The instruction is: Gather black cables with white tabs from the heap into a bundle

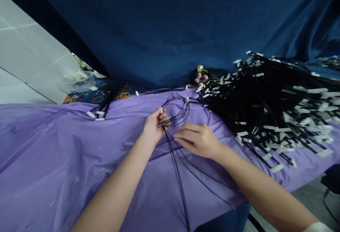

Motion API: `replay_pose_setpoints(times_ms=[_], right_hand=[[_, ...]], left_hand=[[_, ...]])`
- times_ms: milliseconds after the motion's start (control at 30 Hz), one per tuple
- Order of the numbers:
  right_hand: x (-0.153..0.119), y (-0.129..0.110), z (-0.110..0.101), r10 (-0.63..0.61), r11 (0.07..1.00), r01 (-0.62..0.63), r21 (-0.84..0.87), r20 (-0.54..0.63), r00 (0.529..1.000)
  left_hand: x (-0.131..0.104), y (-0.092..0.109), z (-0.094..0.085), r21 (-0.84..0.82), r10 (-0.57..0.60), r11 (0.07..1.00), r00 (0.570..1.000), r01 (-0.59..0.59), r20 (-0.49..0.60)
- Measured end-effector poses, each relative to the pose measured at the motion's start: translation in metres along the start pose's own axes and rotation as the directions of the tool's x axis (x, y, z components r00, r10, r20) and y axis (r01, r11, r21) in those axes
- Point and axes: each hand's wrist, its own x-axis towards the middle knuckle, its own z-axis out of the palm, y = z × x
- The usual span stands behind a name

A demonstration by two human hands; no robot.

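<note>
My left hand (156,125) is closed around a bundle of thin black cords (183,117) over the middle of the table. The cords form a loose loop above the fingers, and a small white tag (161,110) shows at the thumb. Below this grip several loose cord ends (178,175) fan down toward the table's front edge. Beside them, to the right, is my right hand (198,139), its thumb and fingers pinched together with the tips close to the cords. Whether a cord lies between those fingertips is too small to tell.
A purple cloth (79,154) covers the table. At right spreads a large pile of black cords (265,94) with white tags. More tagged cords (106,106) lie at left, near yellow rings (123,95) and a clear bowl (77,81). Small artificial flowers (202,76) rest against a blue curtain (170,23).
</note>
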Motion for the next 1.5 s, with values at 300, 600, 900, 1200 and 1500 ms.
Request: replay_pose_setpoints(times_ms=[300, 600, 900, 1200, 1500], right_hand=[[0.000, -0.007, 0.007, -0.055, 0.998, 0.053, 0.036, 0.067, 0.996], [-0.002, -0.002, 0.009, -0.134, 0.991, 0.133, 0.016, 0.070, 0.989], [-0.001, 0.001, 0.010, -0.180, 0.984, 0.180, -0.001, 0.005, 0.984], [-0.002, 0.005, 0.006, -0.099, 0.994, 0.100, 0.043, -0.035, 0.994], [0.002, 0.001, 0.001, 0.180, 0.939, -0.170, 0.300, -0.005, 0.984]], left_hand=[[-0.002, -0.004, 0.003, 0.005, 0.015, 1.000, 1.000, -0.015, 0.017], [-0.001, -0.005, 0.004, 0.020, 0.019, 1.000, 1.000, -0.019, 0.000], [-0.001, -0.005, 0.003, 0.026, 0.010, 1.000, 1.000, -0.010, 0.001], [-0.001, -0.005, 0.004, 0.011, 0.001, 1.000, 1.000, -0.001, -0.021], [0.003, -0.007, 0.003, 0.017, -0.013, 1.000, 0.998, 0.014, -0.054]])
